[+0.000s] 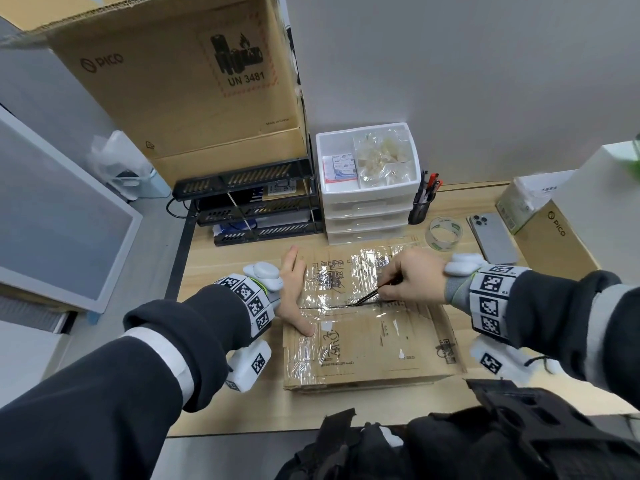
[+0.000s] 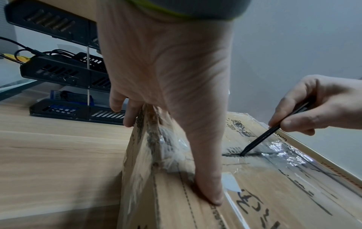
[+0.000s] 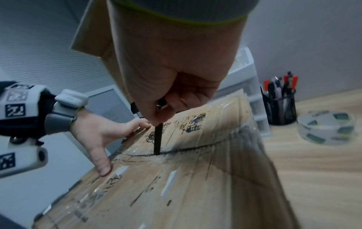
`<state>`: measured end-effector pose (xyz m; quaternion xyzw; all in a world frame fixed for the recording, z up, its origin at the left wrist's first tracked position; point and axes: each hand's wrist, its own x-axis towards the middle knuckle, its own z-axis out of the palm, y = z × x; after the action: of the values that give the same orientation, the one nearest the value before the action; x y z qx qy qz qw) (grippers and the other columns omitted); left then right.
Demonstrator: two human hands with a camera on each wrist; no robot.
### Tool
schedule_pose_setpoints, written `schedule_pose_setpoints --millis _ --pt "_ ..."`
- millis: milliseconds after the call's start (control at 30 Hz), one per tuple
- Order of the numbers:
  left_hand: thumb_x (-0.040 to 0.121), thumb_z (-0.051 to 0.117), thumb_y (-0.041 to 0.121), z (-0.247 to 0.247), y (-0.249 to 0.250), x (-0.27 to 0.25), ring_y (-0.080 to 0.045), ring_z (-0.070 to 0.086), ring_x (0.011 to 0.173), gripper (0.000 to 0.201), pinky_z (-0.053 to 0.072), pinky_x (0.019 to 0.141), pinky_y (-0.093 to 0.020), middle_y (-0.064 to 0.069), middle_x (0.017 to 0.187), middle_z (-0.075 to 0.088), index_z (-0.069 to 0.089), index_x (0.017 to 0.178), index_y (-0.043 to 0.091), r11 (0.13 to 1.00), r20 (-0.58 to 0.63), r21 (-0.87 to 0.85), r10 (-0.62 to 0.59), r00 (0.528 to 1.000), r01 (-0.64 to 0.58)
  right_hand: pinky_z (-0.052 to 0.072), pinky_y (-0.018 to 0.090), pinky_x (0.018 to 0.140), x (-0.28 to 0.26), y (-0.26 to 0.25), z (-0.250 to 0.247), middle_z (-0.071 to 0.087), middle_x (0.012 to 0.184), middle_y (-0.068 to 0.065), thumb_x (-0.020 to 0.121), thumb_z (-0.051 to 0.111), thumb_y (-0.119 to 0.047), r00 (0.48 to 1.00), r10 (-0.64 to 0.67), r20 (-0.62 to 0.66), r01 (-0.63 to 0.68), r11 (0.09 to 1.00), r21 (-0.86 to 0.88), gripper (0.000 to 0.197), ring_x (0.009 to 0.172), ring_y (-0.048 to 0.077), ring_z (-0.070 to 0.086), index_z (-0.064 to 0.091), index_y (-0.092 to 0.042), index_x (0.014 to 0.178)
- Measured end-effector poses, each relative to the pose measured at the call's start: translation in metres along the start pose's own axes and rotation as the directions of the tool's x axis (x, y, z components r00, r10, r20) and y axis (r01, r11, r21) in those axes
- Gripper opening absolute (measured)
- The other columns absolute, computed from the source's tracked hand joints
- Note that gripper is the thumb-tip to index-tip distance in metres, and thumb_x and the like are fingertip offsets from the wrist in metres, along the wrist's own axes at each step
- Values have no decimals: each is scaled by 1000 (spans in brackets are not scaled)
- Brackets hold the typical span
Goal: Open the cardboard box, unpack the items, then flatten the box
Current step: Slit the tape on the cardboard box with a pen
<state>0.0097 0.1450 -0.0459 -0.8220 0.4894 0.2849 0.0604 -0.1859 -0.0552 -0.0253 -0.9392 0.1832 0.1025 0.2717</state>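
Note:
A flat brown cardboard box (image 1: 374,344) covered in clear tape lies in the middle of the wooden desk. My left hand (image 1: 297,291) braces its left edge, with the thumb (image 2: 211,186) pressed flat on the top and the fingers (image 2: 127,114) down the side wall. My right hand (image 1: 412,277) grips a thin black pointed tool (image 1: 369,296) over the middle of the lid. The tool's tip (image 3: 157,152) stands in the taped centre seam (image 3: 192,148), which shows as a dark slit to either side of it. The flaps are down and the contents are hidden.
A white drawer unit (image 1: 367,202) and black letter trays (image 1: 256,209) stand just behind the box. A pen cup (image 1: 420,202), tape roll (image 1: 445,233), phone (image 1: 491,237) and a PICO carton (image 1: 554,244) lie at the right. A large PICO carton (image 1: 180,81) towers at the back left.

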Motion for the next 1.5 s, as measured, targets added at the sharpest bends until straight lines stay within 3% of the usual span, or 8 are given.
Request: schedule_pose_setpoints --millis 267,500,667,767,833,967,1200,1500 --pt "47 92 62 0 1 1 -33 0 153 160 12 123 -36 -15 162 -26 -5 156 -2 1000 -8 11 0 1000 0 46 11 53 9 -15 23 69 59 -12 73 81 -17 983 145 -113 -87 908 411 7 50 -5 58 77 -20 69" --pt "47 92 63 0 1 3 -32 4 153 159 15 121 -35 -13 162 -26 -6 156 1 999 9 46 -14 1000 14 47 9 55 8 -21 31 73 73 -1 83 72 -22 986 104 -133 -50 932 359 13 61 3 62 67 -24 71" --pt "47 90 66 -3 3 1 -33 4 153 160 15 121 -36 -14 163 -24 -6 156 0 994 56 101 -43 997 38 41 4 47 -1 -16 25 69 67 -4 84 70 -13 984 147 -101 -91 902 423 9 50 -11 57 75 -10 77" --pt "37 81 79 -9 16 3 -35 24 141 146 27 116 -48 -16 159 12 21 148 5 953 13 293 -88 996 80 44 7 47 -5 -14 23 73 67 0 85 68 -10 984 157 -85 -97 869 485 11 50 -6 63 76 -7 78" --pt "29 69 88 -7 30 6 -35 24 139 142 17 117 -57 -15 151 27 31 141 10 896 -86 423 -106 991 133 50 13 49 -6 -15 22 75 67 5 87 65 -8 986 156 -64 -101 850 516 14 53 4 68 75 -3 78" --pt "35 62 95 14 54 16 -38 -2 151 158 2 117 -64 -16 164 3 6 157 12 912 -87 403 -39 995 71 46 9 46 -7 -14 25 70 58 -4 87 64 -7 983 178 -38 -127 823 554 13 45 -1 63 74 -1 81" --pt "39 70 89 15 65 21 -44 0 149 151 14 119 -62 -16 163 3 13 154 10 928 -20 374 7 1000 1 54 18 49 -9 0 22 74 79 19 87 66 1 971 237 22 -180 669 721 12 51 10 69 71 11 90" --pt "35 72 89 10 78 27 -50 5 146 147 27 114 -62 -20 160 8 23 148 9 897 33 440 -70 997 48 53 20 49 -16 19 19 72 71 12 85 69 1 978 210 1 -149 688 710 16 53 15 70 71 -6 70"
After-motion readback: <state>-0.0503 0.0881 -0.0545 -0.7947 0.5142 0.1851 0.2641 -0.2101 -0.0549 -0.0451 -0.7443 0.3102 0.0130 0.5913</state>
